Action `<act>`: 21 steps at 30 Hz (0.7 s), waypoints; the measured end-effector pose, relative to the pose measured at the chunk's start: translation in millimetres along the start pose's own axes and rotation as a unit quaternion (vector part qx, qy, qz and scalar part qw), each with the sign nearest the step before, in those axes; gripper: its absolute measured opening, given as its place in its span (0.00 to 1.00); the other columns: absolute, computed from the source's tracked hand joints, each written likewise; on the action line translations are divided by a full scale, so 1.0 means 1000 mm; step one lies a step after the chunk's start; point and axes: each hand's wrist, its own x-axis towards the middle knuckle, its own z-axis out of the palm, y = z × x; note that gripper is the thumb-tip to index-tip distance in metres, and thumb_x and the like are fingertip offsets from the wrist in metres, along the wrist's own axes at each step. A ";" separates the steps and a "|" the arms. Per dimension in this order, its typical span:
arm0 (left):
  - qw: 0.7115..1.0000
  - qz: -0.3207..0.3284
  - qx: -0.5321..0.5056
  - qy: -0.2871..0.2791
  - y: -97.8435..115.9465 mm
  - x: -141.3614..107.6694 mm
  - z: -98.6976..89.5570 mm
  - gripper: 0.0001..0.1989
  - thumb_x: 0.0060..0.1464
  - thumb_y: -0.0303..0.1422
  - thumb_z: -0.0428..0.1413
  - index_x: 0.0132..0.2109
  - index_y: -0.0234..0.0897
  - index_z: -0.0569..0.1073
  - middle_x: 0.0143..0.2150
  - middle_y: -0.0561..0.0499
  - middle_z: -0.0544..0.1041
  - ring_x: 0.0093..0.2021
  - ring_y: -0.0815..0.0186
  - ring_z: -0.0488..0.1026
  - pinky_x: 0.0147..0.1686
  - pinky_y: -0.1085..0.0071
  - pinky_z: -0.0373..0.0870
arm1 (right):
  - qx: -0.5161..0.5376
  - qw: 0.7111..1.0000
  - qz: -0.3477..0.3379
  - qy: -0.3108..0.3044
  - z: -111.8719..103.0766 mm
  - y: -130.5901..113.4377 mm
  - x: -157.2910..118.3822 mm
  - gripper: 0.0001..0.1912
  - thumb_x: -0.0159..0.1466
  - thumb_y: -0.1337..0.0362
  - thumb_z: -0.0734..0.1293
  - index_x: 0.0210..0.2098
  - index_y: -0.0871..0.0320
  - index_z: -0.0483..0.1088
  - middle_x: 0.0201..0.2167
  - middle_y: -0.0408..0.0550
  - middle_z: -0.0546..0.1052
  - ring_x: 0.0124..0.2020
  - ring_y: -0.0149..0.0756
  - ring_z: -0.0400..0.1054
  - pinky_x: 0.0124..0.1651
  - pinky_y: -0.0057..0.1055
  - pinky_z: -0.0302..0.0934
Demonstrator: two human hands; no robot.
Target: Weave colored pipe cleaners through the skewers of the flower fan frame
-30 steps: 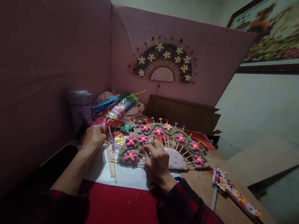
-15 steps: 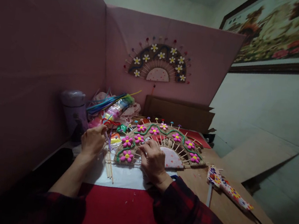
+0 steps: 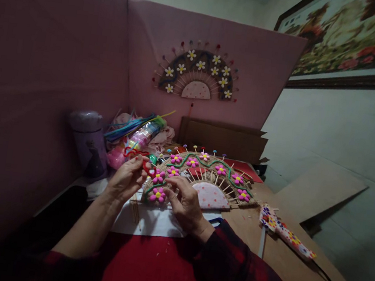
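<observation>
My left hand [image 3: 128, 179] is raised at the left end of a fan-shaped craft piece, its fingers closed on a looped red strand [image 3: 149, 169]. Whether that strand is yarn or pipe cleaner is unclear. My right hand [image 3: 187, 205] is over the fan's lower left part, thumb and fingers bent together close to a pink flower [image 3: 158, 195]; anything between them is too small to make out. The fan [image 3: 213, 166] has a twine-wrapped arc with pink flowers, a green wavy cord, thin sticks and a dotted half-round base [image 3: 210, 196].
Several thin sticks [image 3: 135, 211] lie on a white sheet [image 3: 151, 226]. A flower-patterned glue gun [image 3: 286, 233] lies right. Behind are a purple tumbler [image 3: 89, 145], blue pipe cleaners [image 3: 128, 128] and folded cardboard [image 3: 222, 138]. A finished-looking fan [image 3: 199, 70] hangs on the pink panel.
My left hand has moved right, toward the fan, and the red strand now shows at its fingertips. My right hand has shifted slightly left and down.
</observation>
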 end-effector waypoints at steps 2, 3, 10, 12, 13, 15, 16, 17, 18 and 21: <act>0.999 -0.035 -0.001 -0.041 -0.009 -0.003 0.006 0.08 0.55 0.26 0.50 0.31 0.29 0.71 0.21 0.51 0.71 0.16 0.77 0.65 0.17 0.83 0.64 | 0.028 1.000 -0.012 -0.003 0.001 -0.004 0.000 0.18 0.60 0.66 0.63 0.51 0.55 0.63 0.48 0.52 0.68 0.45 0.39 0.64 0.46 0.36 0.61; 0.997 -0.042 -0.003 -0.059 -0.013 -0.005 0.009 0.07 0.55 0.27 0.51 0.31 0.29 0.71 0.22 0.51 0.71 0.19 0.76 0.68 0.20 0.82 0.67 | 0.030 0.999 -0.019 -0.004 0.002 -0.005 0.000 0.20 0.60 0.67 0.63 0.52 0.54 0.62 0.49 0.52 0.68 0.47 0.40 0.64 0.48 0.37 0.60; 0.992 -0.060 0.026 -0.112 -0.020 -0.011 0.017 0.08 0.49 0.31 0.58 0.35 0.29 0.74 0.28 0.46 0.77 0.27 0.69 0.75 0.21 0.82 0.69 | 0.018 1.000 0.018 -0.007 0.005 0.002 -0.001 0.10 0.59 0.68 0.64 0.41 0.57 0.68 0.35 0.49 0.69 0.35 0.36 0.64 0.38 0.32 0.61; 0.989 -0.070 0.040 -0.125 -0.018 -0.012 0.018 0.09 0.48 0.32 0.59 0.36 0.29 0.75 0.30 0.44 0.78 0.29 0.66 0.76 0.21 0.81 0.69 | 0.032 0.999 0.019 0.000 0.004 0.001 -0.001 0.10 0.58 0.68 0.64 0.41 0.56 0.69 0.35 0.48 0.68 0.35 0.35 0.63 0.39 0.32 0.60; 0.987 -0.074 0.052 -0.135 -0.017 -0.013 0.018 0.10 0.47 0.32 0.59 0.37 0.30 0.76 0.30 0.43 0.78 0.29 0.66 0.76 0.21 0.80 0.69 | 0.043 0.999 0.018 0.005 0.004 -0.001 0.000 0.10 0.58 0.68 0.64 0.40 0.56 0.69 0.35 0.48 0.68 0.36 0.35 0.63 0.40 0.31 0.60; 0.981 -0.070 0.089 -0.155 -0.017 -0.017 0.020 0.12 0.48 0.33 0.59 0.39 0.30 0.76 0.31 0.42 0.79 0.28 0.65 0.76 0.21 0.78 0.70 | 0.076 0.997 0.015 0.015 0.003 -0.004 0.000 0.08 0.59 0.68 0.63 0.39 0.56 0.70 0.36 0.48 0.68 0.38 0.36 0.64 0.41 0.31 0.60; 0.979 -0.054 0.115 -0.159 -0.019 -0.019 0.022 0.12 0.48 0.34 0.58 0.39 0.30 0.76 0.31 0.41 0.79 0.27 0.64 0.76 0.20 0.77 0.70 | 0.096 0.995 0.016 0.019 0.002 -0.005 0.000 0.07 0.59 0.67 0.63 0.38 0.56 0.70 0.36 0.48 0.68 0.39 0.36 0.64 0.41 0.31 0.60; 0.976 -0.025 0.147 -0.160 -0.022 -0.022 0.023 0.12 0.49 0.35 0.58 0.39 0.30 0.76 0.31 0.41 0.79 0.27 0.63 0.76 0.19 0.76 0.70 | 0.117 0.993 0.023 0.024 0.002 -0.006 -0.001 0.07 0.60 0.66 0.62 0.37 0.56 0.70 0.37 0.48 0.68 0.39 0.36 0.64 0.40 0.31 0.60; 0.970 0.022 0.183 -0.157 -0.027 -0.025 0.025 0.12 0.51 0.35 0.56 0.40 0.31 0.76 0.31 0.41 0.79 0.28 0.62 0.76 0.19 0.75 0.70 | 0.136 0.990 0.036 0.031 0.002 -0.005 -0.001 0.07 0.60 0.65 0.62 0.37 0.56 0.69 0.37 0.48 0.68 0.38 0.35 0.64 0.39 0.30 0.60; 0.876 0.309 0.344 -0.138 -0.048 -0.033 0.031 0.10 0.52 0.28 0.54 0.42 0.36 0.76 0.38 0.43 0.79 0.33 0.62 0.77 0.29 0.69 0.75 | 0.172 0.979 0.079 0.081 0.002 0.003 -0.005 0.08 0.61 0.60 0.60 0.36 0.56 0.67 0.34 0.46 0.68 0.36 0.35 0.64 0.38 0.32 0.61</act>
